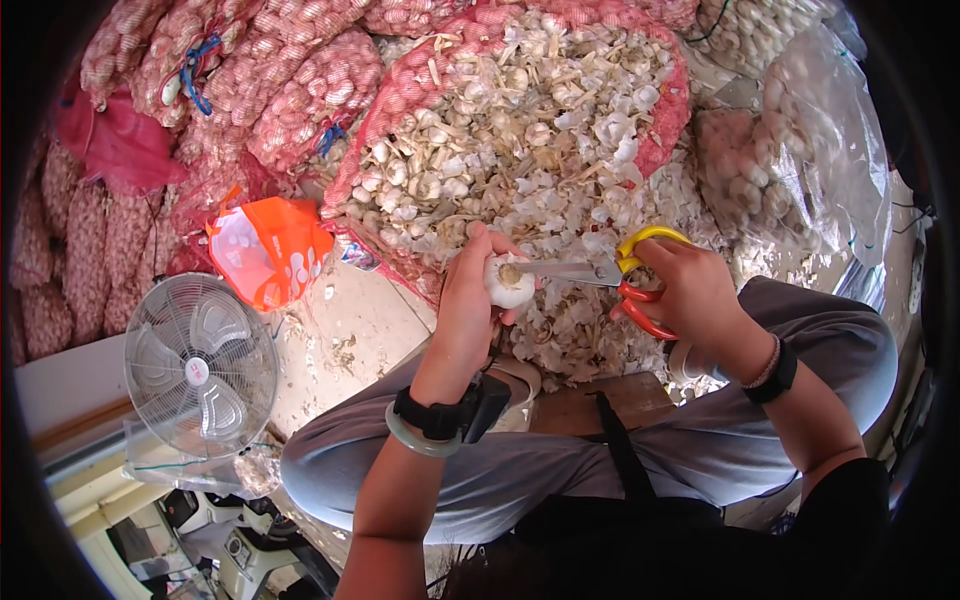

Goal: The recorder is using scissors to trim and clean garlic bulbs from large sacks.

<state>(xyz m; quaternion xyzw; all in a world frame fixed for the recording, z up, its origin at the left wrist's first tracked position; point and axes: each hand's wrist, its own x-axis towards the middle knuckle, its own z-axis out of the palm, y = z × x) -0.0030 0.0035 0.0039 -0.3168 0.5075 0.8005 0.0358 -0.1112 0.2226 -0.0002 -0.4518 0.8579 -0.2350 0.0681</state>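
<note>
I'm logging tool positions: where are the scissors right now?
In the head view, the scissors are right of centre in the right hand, blades pointing left at the garlic in the left hand.

Bright light across the pale floor (pixel 335 350), left of centre; a wire-caged fan (pixel 198 370) at left, a scooter (pixel 248 560) in the lower left!
</note>
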